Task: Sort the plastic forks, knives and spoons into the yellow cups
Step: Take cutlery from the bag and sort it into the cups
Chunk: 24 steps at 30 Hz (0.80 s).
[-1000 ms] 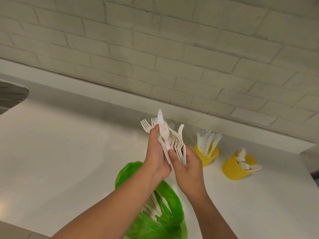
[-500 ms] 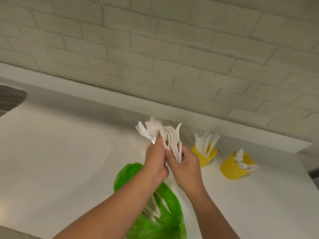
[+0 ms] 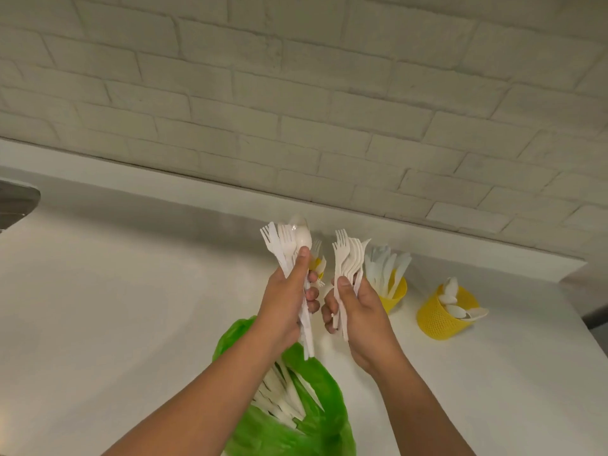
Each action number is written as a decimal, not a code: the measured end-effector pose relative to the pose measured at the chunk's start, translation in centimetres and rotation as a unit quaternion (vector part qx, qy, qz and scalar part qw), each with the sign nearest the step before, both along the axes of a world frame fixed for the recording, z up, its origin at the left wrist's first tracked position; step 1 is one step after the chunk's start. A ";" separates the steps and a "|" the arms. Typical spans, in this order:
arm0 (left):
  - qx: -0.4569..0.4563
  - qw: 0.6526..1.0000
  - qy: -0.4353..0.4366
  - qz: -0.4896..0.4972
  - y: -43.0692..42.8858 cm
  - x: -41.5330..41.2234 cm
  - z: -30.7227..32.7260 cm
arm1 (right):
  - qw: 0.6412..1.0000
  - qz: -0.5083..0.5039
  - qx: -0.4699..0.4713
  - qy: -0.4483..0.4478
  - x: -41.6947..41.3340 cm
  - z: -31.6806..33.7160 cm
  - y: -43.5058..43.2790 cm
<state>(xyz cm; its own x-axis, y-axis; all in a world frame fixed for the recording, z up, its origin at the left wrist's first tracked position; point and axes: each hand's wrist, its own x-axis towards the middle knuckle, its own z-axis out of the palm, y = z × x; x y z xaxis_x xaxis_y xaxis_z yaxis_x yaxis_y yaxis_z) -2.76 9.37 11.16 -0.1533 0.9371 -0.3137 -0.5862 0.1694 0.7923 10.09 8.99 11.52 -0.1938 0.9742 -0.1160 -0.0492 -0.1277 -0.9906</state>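
A whitish painted brick wall (image 3: pixel 296 77) fills the upper half of the frame. Below it a low white ledge (image 3: pixel 164 179) runs along the back of the white surface (image 3: pixel 115 307). A metal sink edge (image 3: pixel 16 202) shows at far left.

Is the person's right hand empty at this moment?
No, the right hand grips a bunch of forks, while the left hand grips a mixed bunch of cutlery.

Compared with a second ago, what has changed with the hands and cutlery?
The single bunch both hands held has been split: the right hand drew the forks off rightward, the left hand keeps the mixed rest. The green bag and yellow cups stayed put.
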 end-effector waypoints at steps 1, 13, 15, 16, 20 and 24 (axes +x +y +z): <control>0.005 1.000 0.000 -0.012 -0.3 -0.2 -0.2 | 0.999 0.012 -0.022 0.023 0.0 0.1 0.1; -0.073 0.990 -0.041 -0.110 -3.3 2.6 -2.0 | 0.981 -0.171 0.056 0.078 0.2 0.6 0.4; -0.072 0.986 -0.089 -0.120 -3.1 3.7 -1.5 | 0.980 -0.175 0.060 0.076 0.3 0.9 0.1; -0.070 0.985 -0.104 -0.116 -2.9 4.3 -1.2 | 0.980 -0.175 0.047 0.083 0.4 1.0 0.1; -0.052 0.988 -0.108 -0.101 -2.5 6.4 -0.4 | 0.980 -0.182 0.022 0.072 1.7 0.8 0.7; -0.032 0.993 -0.060 -0.094 -2.7 7.1 -0.4 | 0.979 -0.181 0.046 0.086 3.3 0.6 2.6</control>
